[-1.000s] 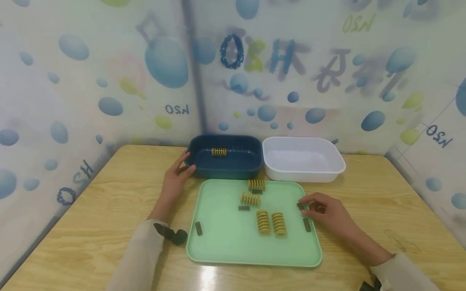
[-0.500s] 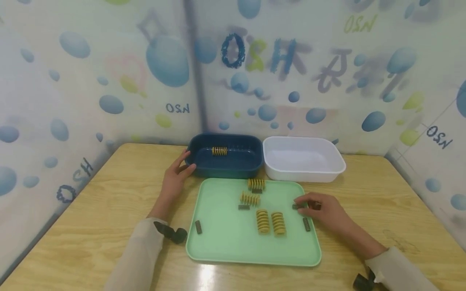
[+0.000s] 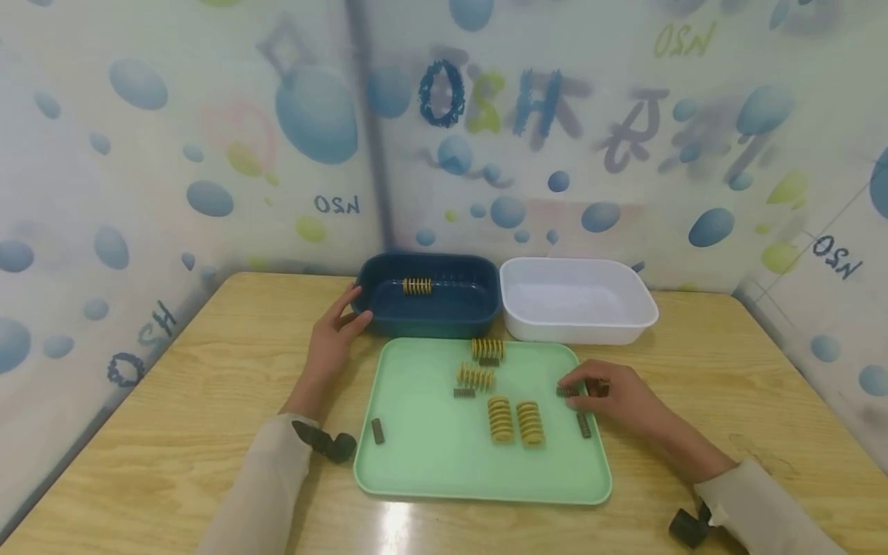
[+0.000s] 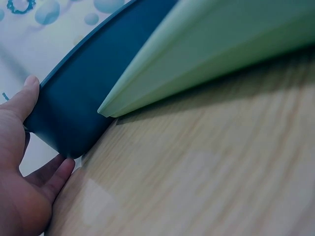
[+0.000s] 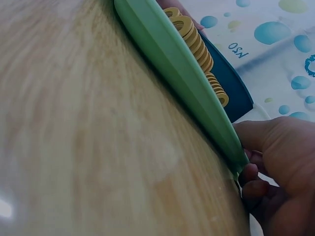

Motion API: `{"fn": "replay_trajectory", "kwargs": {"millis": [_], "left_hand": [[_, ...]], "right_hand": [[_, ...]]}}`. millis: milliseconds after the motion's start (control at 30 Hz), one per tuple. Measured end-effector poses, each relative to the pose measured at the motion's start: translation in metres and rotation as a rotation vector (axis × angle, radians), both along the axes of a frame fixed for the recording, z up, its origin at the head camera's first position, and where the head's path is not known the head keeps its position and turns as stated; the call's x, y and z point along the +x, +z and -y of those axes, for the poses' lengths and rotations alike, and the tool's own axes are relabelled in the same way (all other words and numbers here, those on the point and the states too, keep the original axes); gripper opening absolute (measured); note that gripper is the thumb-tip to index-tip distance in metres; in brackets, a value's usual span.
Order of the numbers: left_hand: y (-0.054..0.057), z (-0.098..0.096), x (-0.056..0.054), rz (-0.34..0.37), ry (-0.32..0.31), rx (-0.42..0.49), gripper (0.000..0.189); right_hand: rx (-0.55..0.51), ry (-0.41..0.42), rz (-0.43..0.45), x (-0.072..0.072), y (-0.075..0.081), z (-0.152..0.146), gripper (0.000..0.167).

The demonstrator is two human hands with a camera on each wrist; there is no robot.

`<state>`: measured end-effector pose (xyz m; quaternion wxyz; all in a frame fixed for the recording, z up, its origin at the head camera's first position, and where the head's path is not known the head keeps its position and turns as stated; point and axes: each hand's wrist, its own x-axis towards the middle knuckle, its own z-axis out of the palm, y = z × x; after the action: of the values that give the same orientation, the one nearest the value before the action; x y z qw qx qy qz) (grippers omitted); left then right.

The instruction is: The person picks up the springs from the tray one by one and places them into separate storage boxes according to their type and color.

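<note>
At the green tray's right rim, my right hand point(image 3: 620, 393) pinches a small dark coil spring point(image 3: 566, 392) between thumb and index finger. In the right wrist view that spring is hidden behind the tray point(image 5: 167, 59). My left hand point(image 3: 330, 339) touches the left end of the dark blue bin point(image 3: 437, 327), its fingers fairly straight and spread; the left wrist view shows the thumb point(image 4: 28, 96) against the bin wall. One yellow coil spring point(image 3: 417, 287) lies inside that bin. Another dark spring point(image 3: 584, 425) lies just below the right hand.
The green tray point(image 3: 430, 470) bears several yellow springs point(image 3: 500, 420) and more dark springs, including one dark spring point(image 3: 378, 431) at its left. A white bin point(image 3: 579, 333) stands right of the blue one, against the patterned wall point(image 3: 444, 185). All rest on a wooden table point(image 3: 229, 378).
Over the last second my right hand has moved slightly left and turned the small dark spring from slanted to roughly level. My left hand stays at the blue bin.
</note>
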<state>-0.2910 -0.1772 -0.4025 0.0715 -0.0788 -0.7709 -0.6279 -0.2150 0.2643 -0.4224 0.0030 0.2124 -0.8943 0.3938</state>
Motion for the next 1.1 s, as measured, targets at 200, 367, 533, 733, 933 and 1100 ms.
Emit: {"fn": "replay_trajectory", "kwargs": {"millis": [200,367,533,733,933,1100], "left_hand": [[0.0011,-0.0006,0.0001,-0.002,0.004,0.007,0.053],[0.0014,-0.0013,0.0003,0.009,0.007,0.014,0.054],[0.001,-0.0011,0.0003,0.018,0.009,0.016,0.054],[0.0016,-0.0014,0.002,0.02,0.013,0.007,0.054],[0.0041,-0.0024,0.0041,0.013,0.013,-0.005,0.053],[0.005,-0.0029,0.0042,0.011,0.018,-0.01,0.053]], "right_hand": [[-0.011,0.02,-0.011,0.0001,-0.0004,-0.0008,0.02],[-0.007,0.028,-0.025,-0.0011,-0.0011,-0.0021,0.018],[0.0,0.019,-0.022,-0.0017,-0.0016,-0.0015,0.017],[0.013,-0.002,0.011,-0.0014,-0.0017,0.0,0.015],[0.015,-0.018,0.028,-0.0014,-0.0021,0.0009,0.014],[0.006,-0.025,0.028,-0.0015,-0.003,0.0007,0.014]]}}
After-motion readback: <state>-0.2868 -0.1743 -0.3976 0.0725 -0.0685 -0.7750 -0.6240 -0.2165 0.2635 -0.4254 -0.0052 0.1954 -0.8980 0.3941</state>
